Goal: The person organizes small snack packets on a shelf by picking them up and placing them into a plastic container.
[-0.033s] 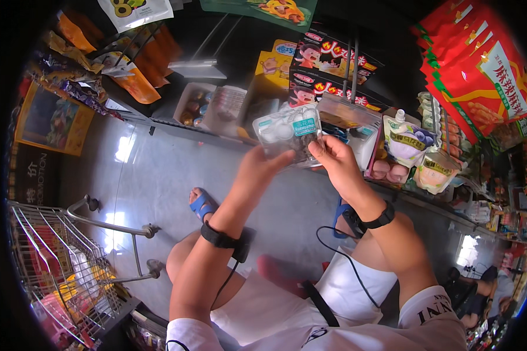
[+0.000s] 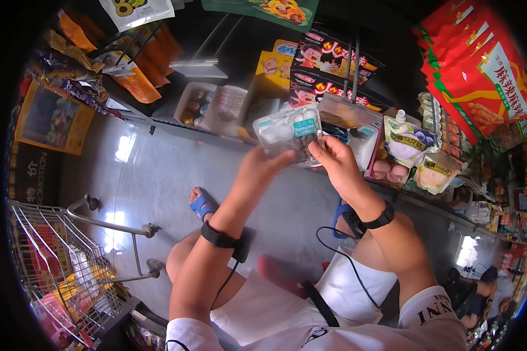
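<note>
Both of my hands grip a clear plastic package (image 2: 281,131) with white round items, a dark part at the bottom and a teal label, held over the front of the shelf. My left hand (image 2: 266,161) has its thumb on the lower left of the package. My right hand (image 2: 332,161) pinches the lower right corner. Behind the package are black snack packs (image 2: 322,50), a yellow pack (image 2: 269,67) and open boxes of small items (image 2: 196,105). To the right sit white spouted pouches (image 2: 410,137) and a box of pink items (image 2: 386,171).
A wire shopping cart (image 2: 70,275) stands at lower left beside a dark promotional board (image 2: 32,175). Orange bags (image 2: 134,82) hang at upper left, red snack bags (image 2: 480,76) at upper right. Grey floor (image 2: 146,181) shows below the shelf. Another person (image 2: 483,292) is at lower right.
</note>
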Demonstrator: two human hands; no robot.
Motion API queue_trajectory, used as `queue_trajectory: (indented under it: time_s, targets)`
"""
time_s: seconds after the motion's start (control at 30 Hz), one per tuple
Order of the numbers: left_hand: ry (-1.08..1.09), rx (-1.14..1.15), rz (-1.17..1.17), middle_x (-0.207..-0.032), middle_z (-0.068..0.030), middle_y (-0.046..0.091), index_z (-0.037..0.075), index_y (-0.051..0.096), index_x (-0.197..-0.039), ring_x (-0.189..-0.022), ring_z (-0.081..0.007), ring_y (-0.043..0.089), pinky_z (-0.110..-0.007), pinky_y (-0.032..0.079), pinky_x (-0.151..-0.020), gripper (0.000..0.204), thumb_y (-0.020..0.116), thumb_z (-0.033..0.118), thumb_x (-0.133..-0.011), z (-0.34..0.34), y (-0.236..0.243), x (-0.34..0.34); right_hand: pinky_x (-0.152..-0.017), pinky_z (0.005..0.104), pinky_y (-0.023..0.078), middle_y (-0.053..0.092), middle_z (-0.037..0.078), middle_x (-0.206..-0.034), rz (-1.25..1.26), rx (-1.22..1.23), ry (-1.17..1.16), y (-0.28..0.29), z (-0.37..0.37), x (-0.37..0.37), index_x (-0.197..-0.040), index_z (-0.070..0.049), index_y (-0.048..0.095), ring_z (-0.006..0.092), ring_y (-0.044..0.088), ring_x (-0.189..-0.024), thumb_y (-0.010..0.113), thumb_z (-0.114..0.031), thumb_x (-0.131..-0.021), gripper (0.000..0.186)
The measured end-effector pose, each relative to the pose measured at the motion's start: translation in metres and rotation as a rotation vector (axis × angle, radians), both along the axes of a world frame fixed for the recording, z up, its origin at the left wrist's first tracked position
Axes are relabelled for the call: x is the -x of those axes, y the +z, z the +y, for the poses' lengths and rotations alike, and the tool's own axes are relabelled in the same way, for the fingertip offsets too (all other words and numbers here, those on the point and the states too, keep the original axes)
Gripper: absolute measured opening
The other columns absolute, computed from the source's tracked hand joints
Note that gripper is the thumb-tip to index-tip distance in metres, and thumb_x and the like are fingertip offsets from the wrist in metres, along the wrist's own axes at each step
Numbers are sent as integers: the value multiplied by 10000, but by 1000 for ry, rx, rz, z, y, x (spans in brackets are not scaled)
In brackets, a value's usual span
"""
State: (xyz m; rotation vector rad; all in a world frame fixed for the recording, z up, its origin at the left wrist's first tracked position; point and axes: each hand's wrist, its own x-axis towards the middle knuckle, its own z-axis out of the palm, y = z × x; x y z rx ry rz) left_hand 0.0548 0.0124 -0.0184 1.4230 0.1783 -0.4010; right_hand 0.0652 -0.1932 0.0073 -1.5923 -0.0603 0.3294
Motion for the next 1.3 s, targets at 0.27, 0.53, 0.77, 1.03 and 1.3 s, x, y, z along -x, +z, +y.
queue_trajectory:
  time_s: [0.27,0.53,0.77,1.03,1.3]
  targets:
    - [6,-1,-34,-1050,12,687,0,672,-1174,-910,-60,590,-241,450,-811,364,756,242,-916,4,-1,5,-695,211,476,589,-71,-880,15,9,2,-7,3,1,-1039,-85,628,16,535,-803,603,-308,-1020,226]
    - [-8,-115,41,-969,35,667,17,688,-1134,-812,-43,537,-236,415,-711,374,785,280,-887,1,-2,3,-665,217,466,634,-48,-908,-12,29,-10,-14,-1,-3,-1123,-72,648,37,576,-806,619,-294,-996,257]
    - [49,-30,38,-933,47,636,27,662,-1153,-769,-41,493,-237,377,-661,437,793,338,-874,2,7,2,-660,213,476,648,-53,-894,-14,38,-35,-1,5,1,-1094,-84,649,22,570,-774,595,-303,-1024,236]
    - [44,-62,5,-874,49,599,8,653,-1080,-759,-37,481,-227,368,-646,429,784,368,-887,1,9,3,-646,208,481,626,-52,-867,-21,31,-40,-2,3,1,-1072,-75,651,14,549,-758,595,-311,-1026,247]
    - [72,-41,-56,-847,51,589,19,650,-1003,-738,-36,475,-231,363,-625,391,791,363,-882,0,-2,2,-676,197,460,582,-71,-860,-1,84,-4,-7,-1,-1,-1053,-76,642,-4,516,-788,593,-258,-1029,190]
